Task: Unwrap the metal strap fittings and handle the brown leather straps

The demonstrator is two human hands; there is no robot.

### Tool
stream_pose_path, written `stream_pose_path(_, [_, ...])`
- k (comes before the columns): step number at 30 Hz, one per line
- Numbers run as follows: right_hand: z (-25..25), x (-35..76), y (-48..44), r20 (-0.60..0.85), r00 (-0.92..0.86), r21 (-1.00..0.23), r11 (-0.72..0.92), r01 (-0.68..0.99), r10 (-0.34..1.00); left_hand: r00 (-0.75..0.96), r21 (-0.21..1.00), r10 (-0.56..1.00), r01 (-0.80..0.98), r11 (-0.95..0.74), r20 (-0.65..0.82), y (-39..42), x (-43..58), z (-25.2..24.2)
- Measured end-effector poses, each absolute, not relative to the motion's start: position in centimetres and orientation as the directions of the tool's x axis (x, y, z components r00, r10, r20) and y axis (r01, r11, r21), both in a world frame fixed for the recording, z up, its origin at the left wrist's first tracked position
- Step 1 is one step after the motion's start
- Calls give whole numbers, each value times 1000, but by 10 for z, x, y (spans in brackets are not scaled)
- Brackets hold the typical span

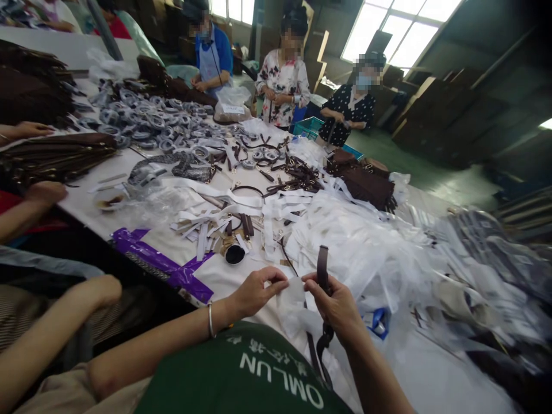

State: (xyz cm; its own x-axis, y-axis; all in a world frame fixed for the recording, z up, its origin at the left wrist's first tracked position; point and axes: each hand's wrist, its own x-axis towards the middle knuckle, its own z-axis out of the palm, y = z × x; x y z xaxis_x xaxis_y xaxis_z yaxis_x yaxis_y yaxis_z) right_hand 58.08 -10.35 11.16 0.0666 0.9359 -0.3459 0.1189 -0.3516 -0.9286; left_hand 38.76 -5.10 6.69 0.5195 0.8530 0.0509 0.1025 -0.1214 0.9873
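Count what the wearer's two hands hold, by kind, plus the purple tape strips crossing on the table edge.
Dark brown strap, in right hand: 1
White paper wrap, pinched by left hand and also touched by the right: 1
Purple tape strips: 2
Total: 4

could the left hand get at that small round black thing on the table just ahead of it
Probably yes. The left hand pinches a white strip and would have to let go first. The round black thing lies just beyond it on bare table, nothing between.

A dark brown strap (322,265), white paper strips (276,210), purple tape (150,256), and a green apron (241,374) with white lettering.
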Motion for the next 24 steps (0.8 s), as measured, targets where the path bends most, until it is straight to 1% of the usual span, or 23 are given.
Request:
stream_pose_path(3, [114,580,-106,-363,62,-900,-367,236,930,490,991,871,94,-96,38,-51,389,68])
stream_pose_path(5, [111,577,-109,-361,94,-887,-373,273,928,498,996,867,73,-41,0,-50,390,67])
stream_pose_path(8, [104,572,-111,-358,91,-888,-369,273,929,597,993,794,52,108,-117,-49,390,67])
stream_pose_path(10, [102,570,-110,-373,59,-887,-375,270,926,646,987,748,56,148,-149,-48,390,67])
stream_pose_path(12, [102,569,-108,-381,55,-885,-382,265,923,653,994,750,44,101,-105,-48,388,68])
stream_pose_path(15, [108,573,-106,-353,50,-894,-352,276,934,604,1000,797,23,-19,1,-47,385,65])
stream_pose_path(19, [133,593,-109,-279,30,-878,-267,398,960,556,989,822,0,-148,123,-46,377,56])
stream_pose_path(21, [151,606,-114,-300,16,-849,-274,452,954,556,974,805,-37,-222,204,-46,373,54])
stream_pose_path(24, [181,621,-125,-388,-2,-816,-342,466,922,586,951,756,-94,-295,293,-46,370,53])
